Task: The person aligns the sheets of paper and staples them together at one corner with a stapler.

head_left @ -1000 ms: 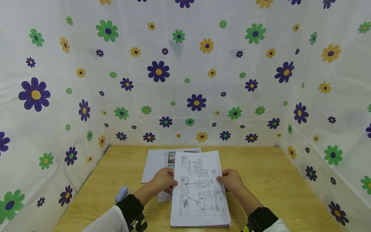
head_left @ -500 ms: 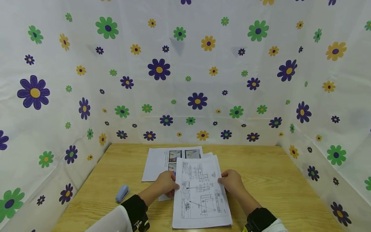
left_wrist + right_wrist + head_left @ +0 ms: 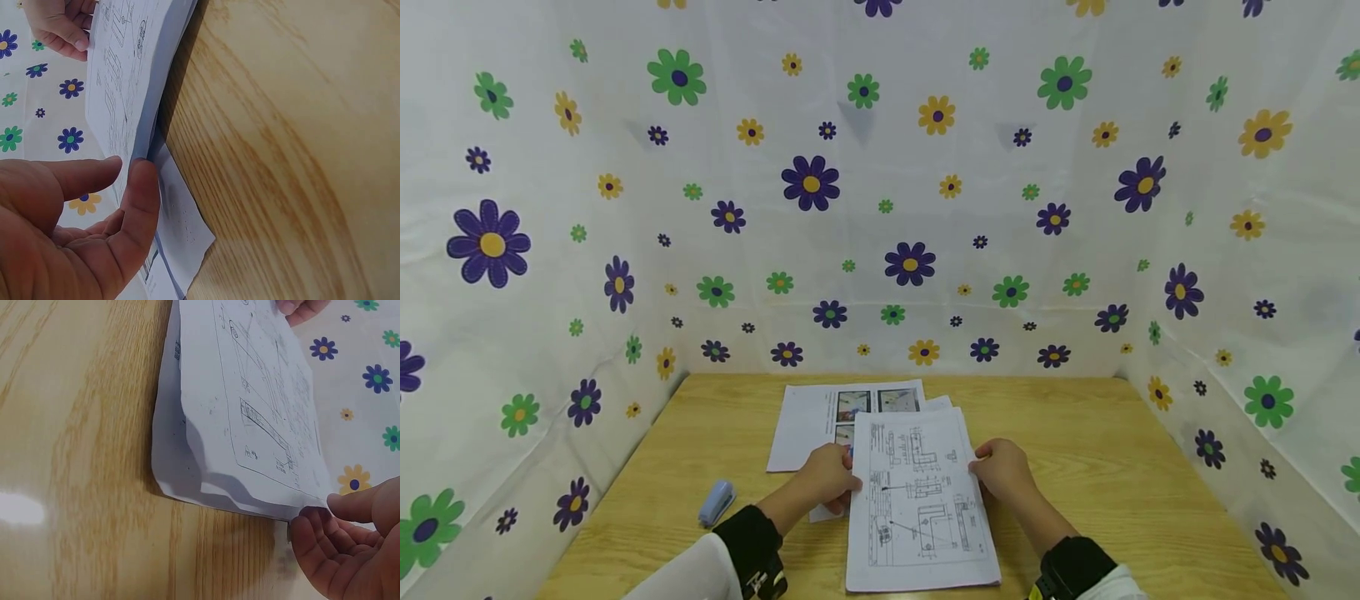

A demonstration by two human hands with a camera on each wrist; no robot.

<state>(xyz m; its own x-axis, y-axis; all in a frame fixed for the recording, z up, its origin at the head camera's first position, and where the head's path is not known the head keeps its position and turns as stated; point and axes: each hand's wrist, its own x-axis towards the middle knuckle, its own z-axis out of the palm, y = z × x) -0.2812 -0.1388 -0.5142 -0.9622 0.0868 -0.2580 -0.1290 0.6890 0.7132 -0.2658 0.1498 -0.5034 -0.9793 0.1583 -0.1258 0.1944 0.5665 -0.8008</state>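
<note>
A stack of paper sheets [image 3: 917, 500], its top page printed with technical line drawings, lies between my two hands at the near middle of the table. My left hand [image 3: 826, 479] holds its left edge; in the left wrist view thumb and index finger [image 3: 145, 187] are on either side of that edge. My right hand [image 3: 1003, 471] grips the right edge, with the thumb above and curled fingers [image 3: 312, 540] at the underside. In the right wrist view the sheets are wavy and slightly fanned apart at the near side.
Behind the stack, partly covered by it, lie other sheets [image 3: 801, 425], one with printed photos. A small light-blue stapler [image 3: 717, 502] sits on the wooden table [image 3: 1097, 467] left of my left forearm. A flowered cloth [image 3: 865, 233] encloses the back and sides.
The held stack has come lower and slightly nearer to me, showing more of the photo sheet and another sheet's corner behind it. Both hands keep their grip. The stapler is now more fully visible.
</note>
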